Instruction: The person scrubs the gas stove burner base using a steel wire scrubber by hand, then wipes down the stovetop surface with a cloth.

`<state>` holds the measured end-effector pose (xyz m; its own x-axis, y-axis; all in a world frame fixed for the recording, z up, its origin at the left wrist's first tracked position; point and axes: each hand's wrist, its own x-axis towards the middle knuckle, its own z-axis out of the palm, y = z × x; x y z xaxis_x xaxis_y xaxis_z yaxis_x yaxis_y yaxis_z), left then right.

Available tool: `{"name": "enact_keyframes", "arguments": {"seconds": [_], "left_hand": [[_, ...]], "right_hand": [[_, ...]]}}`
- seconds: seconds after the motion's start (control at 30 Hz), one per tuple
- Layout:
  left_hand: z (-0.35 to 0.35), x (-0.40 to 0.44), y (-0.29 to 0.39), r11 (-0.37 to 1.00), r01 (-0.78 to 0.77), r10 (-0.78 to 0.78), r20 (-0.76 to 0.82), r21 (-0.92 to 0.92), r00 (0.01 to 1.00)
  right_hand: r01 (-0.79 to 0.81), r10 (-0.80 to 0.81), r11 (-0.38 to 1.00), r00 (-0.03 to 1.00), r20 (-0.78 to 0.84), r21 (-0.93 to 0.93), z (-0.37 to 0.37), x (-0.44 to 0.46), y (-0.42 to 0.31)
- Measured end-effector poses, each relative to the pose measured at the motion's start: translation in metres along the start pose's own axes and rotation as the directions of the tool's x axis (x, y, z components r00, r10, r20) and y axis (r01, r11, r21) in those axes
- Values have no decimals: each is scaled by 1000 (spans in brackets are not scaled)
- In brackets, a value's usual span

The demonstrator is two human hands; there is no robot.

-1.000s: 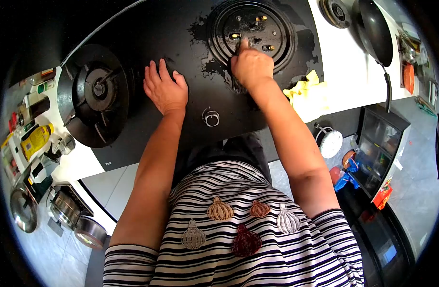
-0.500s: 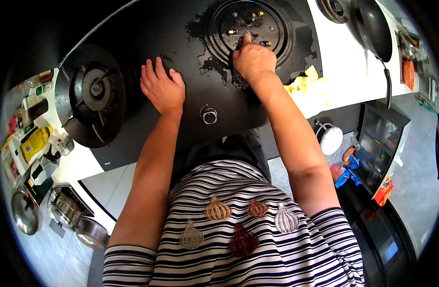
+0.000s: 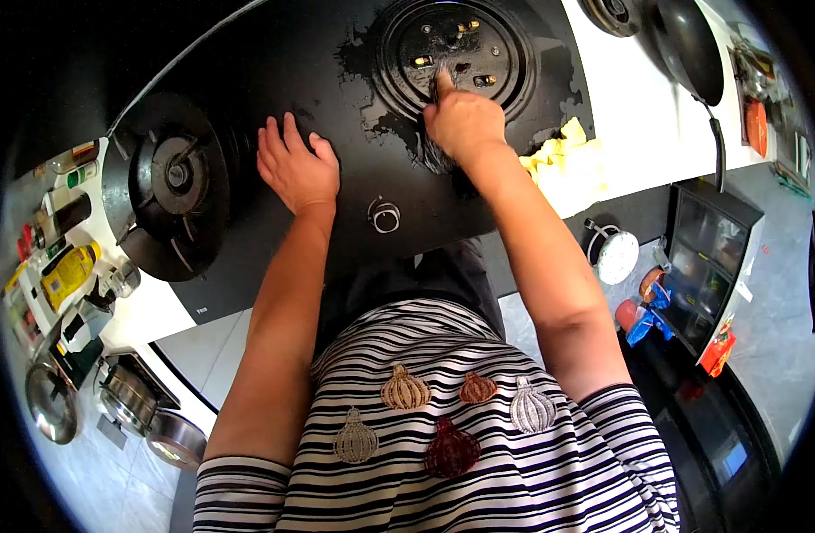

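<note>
My left hand (image 3: 298, 167) lies flat on the black cooktop (image 3: 292, 75), fingers spread, holding nothing. My right hand (image 3: 465, 123) is at the near edge of the round burner recess (image 3: 519, 75), its index finger reaching inward and the others curled under. Something dark shows by its fingertips, but what it is stays hidden. Wet, dark smears surround the recess, which has small brass-coloured parts (image 3: 485, 81) inside. A crumpled yellow cloth (image 3: 567, 164) lies right of my right forearm. Between my arms is a round knob (image 3: 384, 217).
At the left stands the other burner with its pan support (image 3: 178, 173). A black wok (image 3: 692, 53) and a removed burner part (image 3: 614, 13) rest on the white counter (image 3: 639, 115). Bottles, including a yellow one (image 3: 70, 271), and steel pots (image 3: 127, 395) are further left.
My right index finger has shifted within the burner recess, first inward, then back toward me and left. My left hand stays flat on the cooktop. The whole view has shifted slightly.
</note>
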<state>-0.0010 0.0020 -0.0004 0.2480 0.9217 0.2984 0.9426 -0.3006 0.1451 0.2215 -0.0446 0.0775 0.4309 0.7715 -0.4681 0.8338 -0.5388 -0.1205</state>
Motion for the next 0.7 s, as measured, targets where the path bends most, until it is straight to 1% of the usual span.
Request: {"name": "enact_keyframes", "arguments": {"seconds": [0.07, 0.1, 0.13, 0.2, 0.3, 0.33, 0.43, 0.47, 0.53, 0.57, 0.6, 0.67, 0.7], "left_hand": [[2, -2, -1, 1000, 5, -5, 4, 17, 1000], [3, -1, 0, 1000, 13, -13, 4, 19, 1000], [3, 0, -1, 1000, 12, -12, 3, 8, 1000], [1, -4, -2, 1000, 7, -7, 8, -4, 1000], [1, -3, -1, 1000, 16, -16, 19, -4, 1000], [0, -3, -1, 1000, 15, -15, 22, 3, 1000], [1, -1, 0, 1000, 9, -9, 10, 5, 1000], [1, -3, 0, 1000, 6, -6, 0, 3, 1000], [1, -2, -1, 1000, 6, -6, 2, -9, 1000], [0, -1, -1, 1000, 5, -5, -2, -22, 1000], [-1, -3, -2, 1000, 5, -5, -1, -17, 1000], [0, 0, 0, 1000, 19, -20, 32, 14, 999], [0, 0, 1, 1000, 20, -20, 30, 11, 999]], "right_hand": [[30, -15, 993, 991, 134, -112, -6, -18, 6], [30, -21, 997, 992, 128, -69, -4, -20, 14], [-5, 11, 997, 997, 73, -82, 0, -19, 19], [-55, 60, 995, 996, 64, -80, 0, -12, 23], [-40, 42, 997, 999, 31, -72, 1, -4, 19], [-41, 43, 997, 999, 28, -70, 0, -7, 16], [-14, 38, 987, 988, 152, -158, 1, -13, 9], [-14, 39, 987, 987, 155, -158, 1, -12, 11], [-45, 50, 989, 998, 32, -143, -1, -2, 15], [-61, 63, 992, 998, 12, -110, -5, 7, 19], [-70, 71, 994, 997, 20, -81, -7, 12, 22], [-58, 61, 991, 998, 22, -121, 0, 7, 23], [-17, 28, 989, 997, 69, -147, -2, -2, 20]]}}
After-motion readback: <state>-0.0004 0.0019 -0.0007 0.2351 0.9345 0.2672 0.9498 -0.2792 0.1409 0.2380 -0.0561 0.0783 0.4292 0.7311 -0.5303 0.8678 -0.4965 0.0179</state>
